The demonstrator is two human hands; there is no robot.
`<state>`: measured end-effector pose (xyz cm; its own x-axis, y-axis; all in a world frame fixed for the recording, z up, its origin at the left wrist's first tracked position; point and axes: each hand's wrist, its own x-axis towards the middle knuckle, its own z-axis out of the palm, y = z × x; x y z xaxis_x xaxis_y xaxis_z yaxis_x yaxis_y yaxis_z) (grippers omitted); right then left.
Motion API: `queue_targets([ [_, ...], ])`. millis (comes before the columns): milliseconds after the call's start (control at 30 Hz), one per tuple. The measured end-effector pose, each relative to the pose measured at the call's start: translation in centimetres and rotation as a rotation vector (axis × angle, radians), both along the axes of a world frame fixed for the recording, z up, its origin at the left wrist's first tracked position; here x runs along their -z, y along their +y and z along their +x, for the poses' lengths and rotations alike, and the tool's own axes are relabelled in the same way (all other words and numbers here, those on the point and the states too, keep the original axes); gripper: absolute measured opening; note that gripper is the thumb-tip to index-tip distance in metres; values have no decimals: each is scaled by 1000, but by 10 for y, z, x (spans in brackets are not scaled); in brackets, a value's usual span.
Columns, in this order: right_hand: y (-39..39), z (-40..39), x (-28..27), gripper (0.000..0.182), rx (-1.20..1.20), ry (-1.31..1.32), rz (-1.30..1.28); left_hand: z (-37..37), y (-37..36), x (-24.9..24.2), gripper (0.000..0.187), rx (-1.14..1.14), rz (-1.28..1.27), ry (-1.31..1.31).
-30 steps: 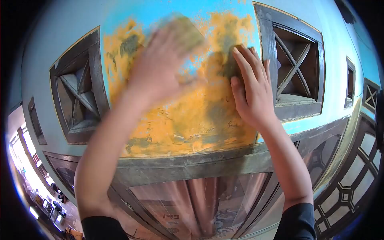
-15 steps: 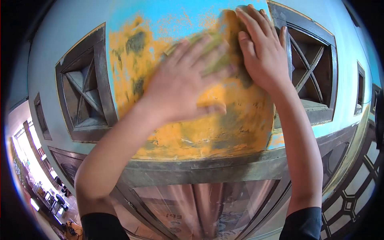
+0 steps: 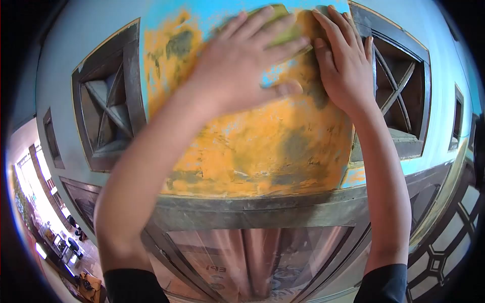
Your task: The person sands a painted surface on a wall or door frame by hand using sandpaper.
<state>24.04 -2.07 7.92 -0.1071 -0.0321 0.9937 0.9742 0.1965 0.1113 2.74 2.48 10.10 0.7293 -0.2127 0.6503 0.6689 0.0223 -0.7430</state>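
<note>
My left hand (image 3: 240,70), slightly blurred, presses a yellow-green sheet of what looks like sandpaper (image 3: 279,31) flat against the wall panel. Its fingers spread over the sheet and hide much of it, while the thumb points right. Under it, the panel (image 3: 252,151) shows blotchy orange with dark grey patches, and blue paint along the top. Against the panel's upper right side rests my right hand (image 3: 347,65), empty, its fingers stretched upward beside a vent frame.
Dark framed vents with crossed bars flank the panel, one left (image 3: 108,98) and one right (image 3: 401,86). Below runs a wooden ledge (image 3: 257,209) above glass panes (image 3: 252,252) with curtains behind. A patterned grille (image 3: 437,262) stands lower right.
My left hand has moved up and slightly right with the sandpaper, uncovering more of the orange surface below. The view has shifted a little; my right hand stays against the panel.
</note>
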Motion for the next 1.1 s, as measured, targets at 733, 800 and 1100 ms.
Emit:
queue_targets([
  [733,-1,-8,6,52,-10,35,121,-96,-15,-78,69,-103,-287,-593],
  [800,-6,-12,8,54,7,52,99,-88,-22,-67,69,-66,-315,-669],
  [1100,1,-7,4,49,56,34,72,10,-15,-39,75,-24,-281,-272],
])
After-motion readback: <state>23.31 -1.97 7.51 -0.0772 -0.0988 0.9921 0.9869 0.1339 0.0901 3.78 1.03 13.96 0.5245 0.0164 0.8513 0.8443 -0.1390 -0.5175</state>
